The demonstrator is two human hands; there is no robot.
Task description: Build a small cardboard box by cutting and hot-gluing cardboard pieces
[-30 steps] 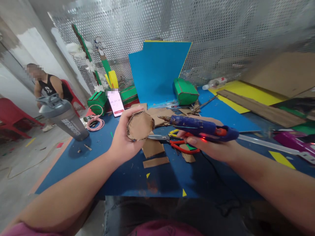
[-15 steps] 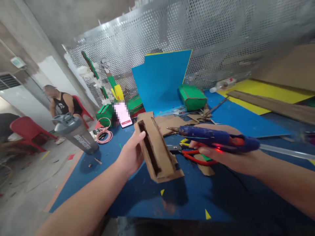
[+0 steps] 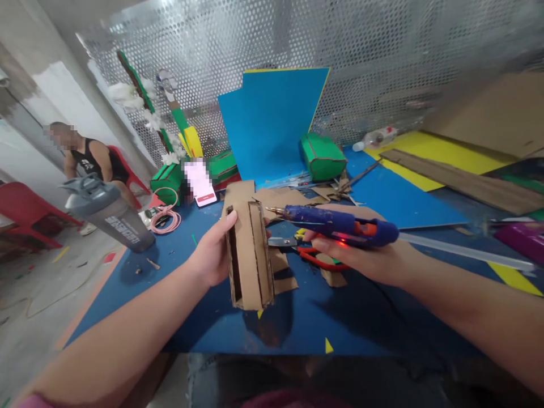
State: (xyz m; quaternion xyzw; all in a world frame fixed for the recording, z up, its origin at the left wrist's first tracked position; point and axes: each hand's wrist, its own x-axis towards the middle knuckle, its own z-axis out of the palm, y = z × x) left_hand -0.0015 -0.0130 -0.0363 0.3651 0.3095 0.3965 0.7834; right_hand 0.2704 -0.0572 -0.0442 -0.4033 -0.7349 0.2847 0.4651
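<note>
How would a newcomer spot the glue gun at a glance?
Start at the dark blue table, then go to the right hand above it. That hand grips the glue gun, nozzle towards the cardboard piece in the left hand. Unlike the scissors on the table, it has a blue body and a translucent stick jutting from its rear.

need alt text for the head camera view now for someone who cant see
The left hand holds a slotted cardboard piece and the right hand a blue glue gun, its nozzle pointing toward the cardboard. On the blue table lie scissors and cardboard scraps, with a shaker bottle at the left and a green box farther back.
</note>
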